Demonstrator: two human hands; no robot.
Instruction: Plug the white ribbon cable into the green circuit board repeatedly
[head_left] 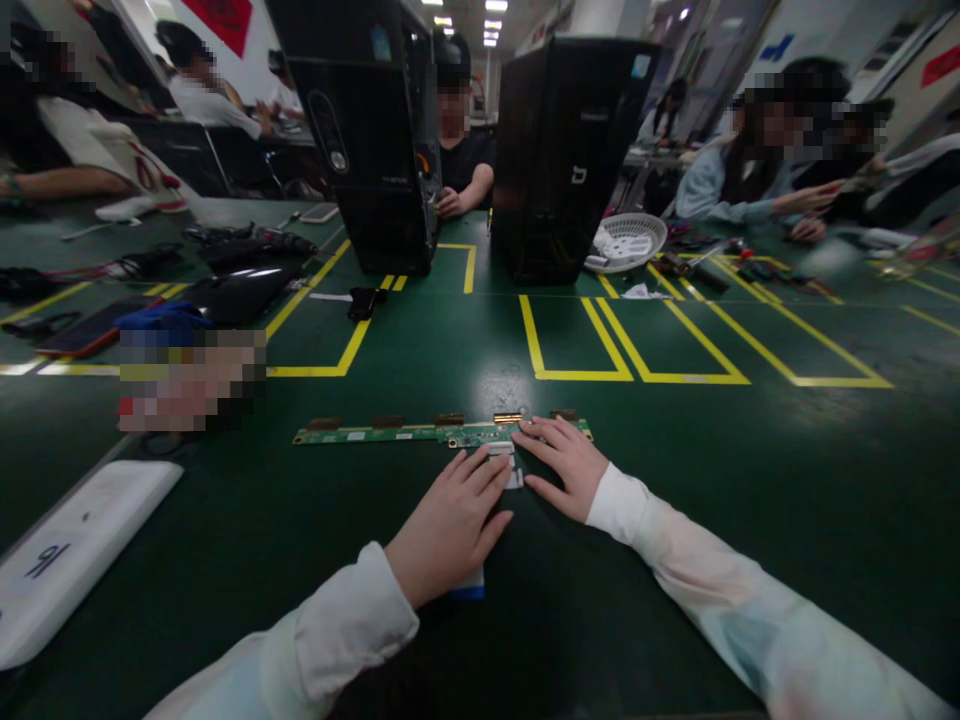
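A long, narrow green circuit board lies flat on the table in front of me, with several brown tabs along its far edge. A white flat ribbon cable meets the board's near edge around the middle right. The cable's blue end shows below my left hand, which covers most of its length. That hand's fingers are stretched out over the cable close to the board. My right hand rests with fingers spread, its fingertips touching the board's right part beside the cable joint. What lies under the fingertips is hidden.
Two black computer towers stand at the back, with a person seated behind them. A white case lies at the left, near cables and a dark phone. A white basket sits back right. Yellow tape marks the table.
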